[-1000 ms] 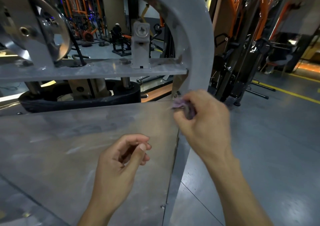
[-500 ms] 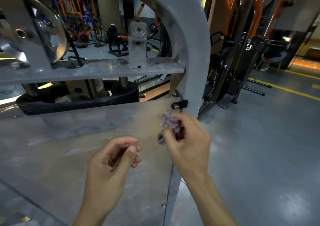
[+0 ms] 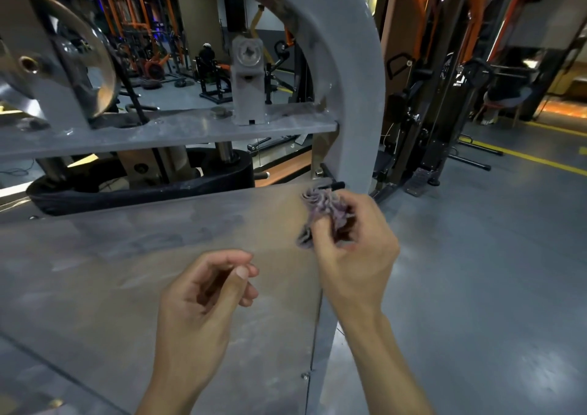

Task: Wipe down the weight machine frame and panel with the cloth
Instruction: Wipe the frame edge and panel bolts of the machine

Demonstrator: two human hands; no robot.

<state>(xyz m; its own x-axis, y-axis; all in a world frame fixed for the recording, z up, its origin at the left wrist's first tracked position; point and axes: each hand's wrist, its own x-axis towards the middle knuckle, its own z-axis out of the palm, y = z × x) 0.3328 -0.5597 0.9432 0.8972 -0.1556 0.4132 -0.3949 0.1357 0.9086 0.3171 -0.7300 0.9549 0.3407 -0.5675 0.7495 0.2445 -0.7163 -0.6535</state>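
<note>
A crumpled purple cloth is pinched in my right hand at the upper right corner of the clear panel. The cloth sits just below the grey curved frame of the weight machine, near a small black bracket. My left hand hovers in front of the panel with its fingers loosely curled and nothing in it. The panel looks dusty and smeared.
A grey crossbar with a pulley wheel runs above the panel. A black weight stack top shows behind it. Black and orange machines stand to the right on a grey floor with a yellow line.
My right hand moved down from the frame's edge with the cloth, then up a little to the panel's top corner. The left hand stayed about where it was.
</note>
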